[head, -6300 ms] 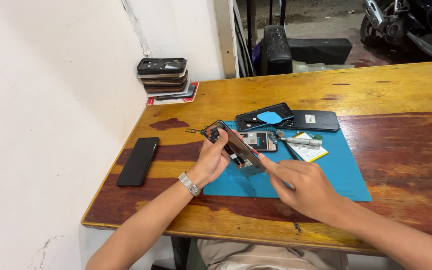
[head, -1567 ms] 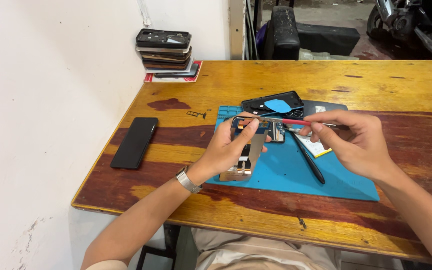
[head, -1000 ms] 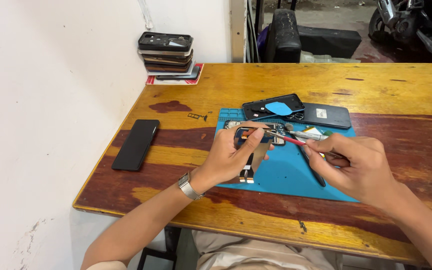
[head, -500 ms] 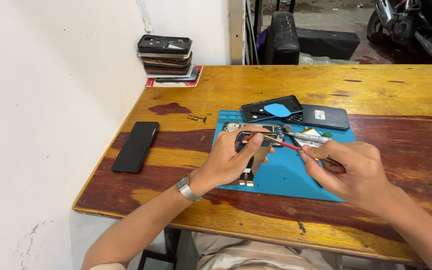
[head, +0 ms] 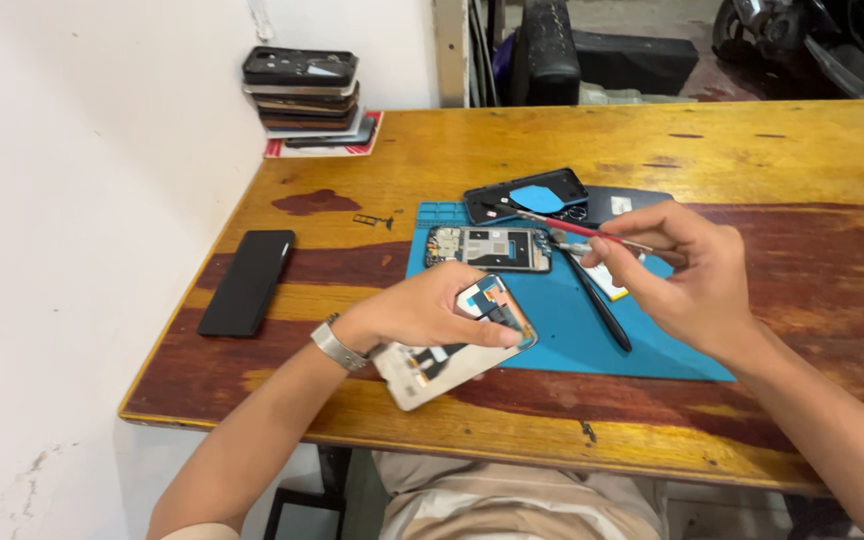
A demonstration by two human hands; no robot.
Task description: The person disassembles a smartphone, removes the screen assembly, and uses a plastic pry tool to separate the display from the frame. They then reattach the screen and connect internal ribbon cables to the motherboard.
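Gripping a pale, opened phone frame with exposed internals (head: 457, 345), your left hand (head: 422, 315) closes over its upper edge, thumb and fingers wrapped round it, while your right hand (head: 687, 275) pinches a slim red-handled tool (head: 577, 230) between thumb and fingertips. The frame sits tilted at the near-left corner of the mat, its lower end reaching past the mat over the wood, at about 9 o'clock from your right hand.

You work at a long, varnished wooden table with yellow and dark red-brown patches (head: 802, 150), set against a white wall (head: 82, 200) at 9 o'clock. A blue rectangular work mat (head: 572, 345) lies at the table's centre under both hands. At 11 o'clock, against the wall, stands a stack of dark phones and phone housings (head: 302, 90) on a red-edged card. A black slab phone (head: 247, 280) lies face down at 9 o'clock from the mat, well apart from it. At the mat's 12 o'clock edge rests a black phone back shell with a blue patch (head: 532, 193), and just below it a second opened phone body with a metal shield (head: 490, 247). The tip of the red-handled tool points toward 9 o'clock, above that body. A black pen-shaped stylus (head: 600, 305) lies on the mat between your hands, running from 11 to 5 o'clock. A silver metal wristwatch (head: 337, 345) circles your left wrist.
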